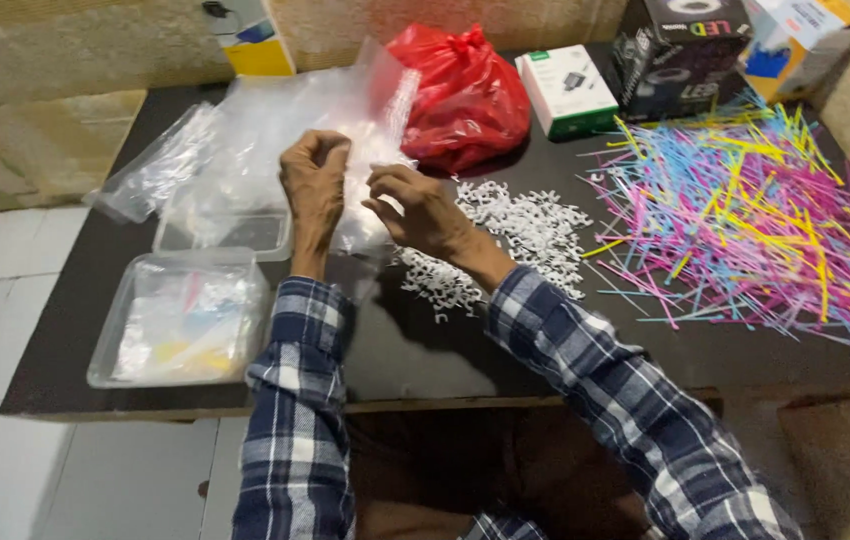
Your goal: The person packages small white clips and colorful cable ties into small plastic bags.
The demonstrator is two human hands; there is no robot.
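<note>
Your left hand [313, 180] is curled, pinching a clear plastic bag [365, 130]. Your right hand [420, 210], fingers half-bent, grips the bag's lower edge. White plastic pieces [520, 230] lie at three o'clock of it.

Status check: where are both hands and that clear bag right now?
Left hand shut on clear plastic bag, held up over dark table. Right hand pinching the bag's edge. White plastic bits piled just behind; nothing blocking.
</note>
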